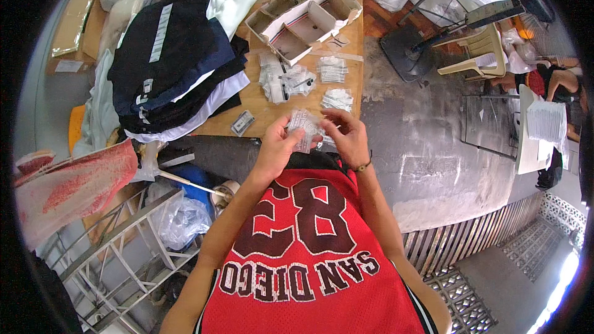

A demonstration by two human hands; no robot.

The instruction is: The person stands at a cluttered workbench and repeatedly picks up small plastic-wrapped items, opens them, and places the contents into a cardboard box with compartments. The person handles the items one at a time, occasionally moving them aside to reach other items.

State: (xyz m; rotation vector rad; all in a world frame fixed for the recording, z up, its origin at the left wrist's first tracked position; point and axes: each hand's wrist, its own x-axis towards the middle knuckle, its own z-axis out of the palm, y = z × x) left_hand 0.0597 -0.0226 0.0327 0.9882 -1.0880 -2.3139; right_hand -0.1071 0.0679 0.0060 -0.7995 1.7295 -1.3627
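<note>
I see my left hand (pixel 276 148) and right hand (pixel 348 138) grasping a small clear packet (pixel 304 127) in their fingers, just above the worktop (pixel 266 108) edge. Similar packets (pixel 286 79) and folded garments (pixel 173 62) lie on the worktop beyond.

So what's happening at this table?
A person in a red jersey holds a small clear packet between the left hand and right hand at the edge of a wooden table. More packets, a divided cardboard tray and stacked folded clothes lie on it.
</note>
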